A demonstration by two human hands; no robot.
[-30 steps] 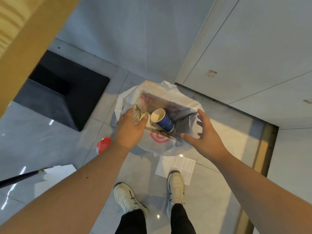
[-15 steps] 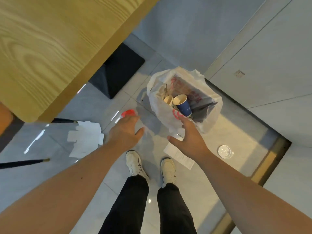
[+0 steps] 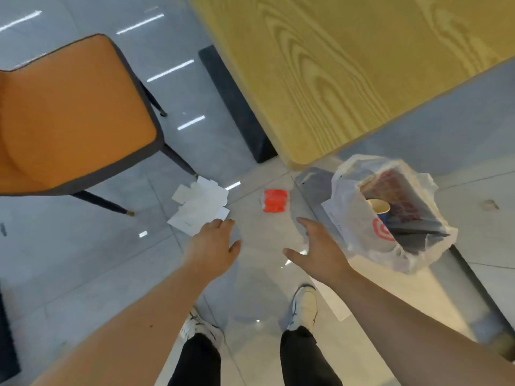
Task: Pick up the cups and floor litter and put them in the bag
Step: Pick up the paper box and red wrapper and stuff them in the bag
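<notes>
A white plastic bag (image 3: 359, 232) with a red logo stands open on the floor at the right, with a blue paper cup (image 3: 379, 208) and other rubbish inside. A flattened white cardboard piece (image 3: 199, 207) lies on the tiles left of centre. A red wrapper (image 3: 275, 201) lies between it and the bag. My left hand (image 3: 211, 246) hovers open just below the cardboard, holding nothing. My right hand (image 3: 320, 249) is open beside the bag's left side, also holding nothing. A white paper slip (image 3: 335, 305) lies on the floor under my right forearm.
An orange chair (image 3: 69, 115) with dark legs stands at the left. A wooden table top (image 3: 348, 65) overhangs the upper right, with its dark base (image 3: 237, 107) below. My two white shoes (image 3: 305, 306) are at the bottom centre.
My view has swung left from the bag toward the floor litter. Both hands have left the bag's mouth and now hover lower, over the tiles; the chair has come into view.
</notes>
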